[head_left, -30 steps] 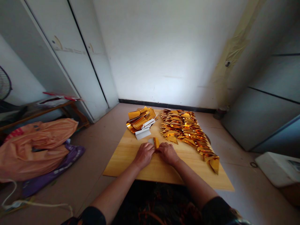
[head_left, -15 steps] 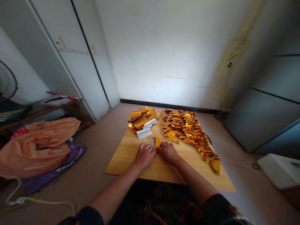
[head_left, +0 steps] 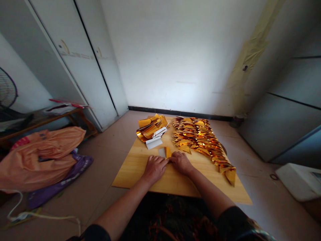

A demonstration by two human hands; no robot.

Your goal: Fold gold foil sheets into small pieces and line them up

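Note:
A small sheet of gold foil paper [head_left: 168,151], partly folded with its pale back showing on the left, lies on the wooden board [head_left: 140,174]. My left hand [head_left: 154,169] has its fingers bent and pinched at the sheet's near edge. From the other side, my right hand [head_left: 181,162] pinches the same edge, its fingertips almost meeting the left ones. Both hands hide the near end of the paper. Beyond the left hand is a loose heap of gold foil sheets [head_left: 150,127], some with white backs up. Rows of folded gold foil pieces [head_left: 194,132] cover the board's right side.
An orange bag [head_left: 45,157] and a purple bag [head_left: 62,179] lie on the floor at left, near a white cord [head_left: 50,216]. Behind stand a low wooden bench [head_left: 85,122] and a cupboard [head_left: 82,67]. A white box [head_left: 298,182] sits at right.
My left fingers have shifted slightly, and the thumbs and fingertips have come closer together at the paper's near edge. The heap and the folded rows look the same.

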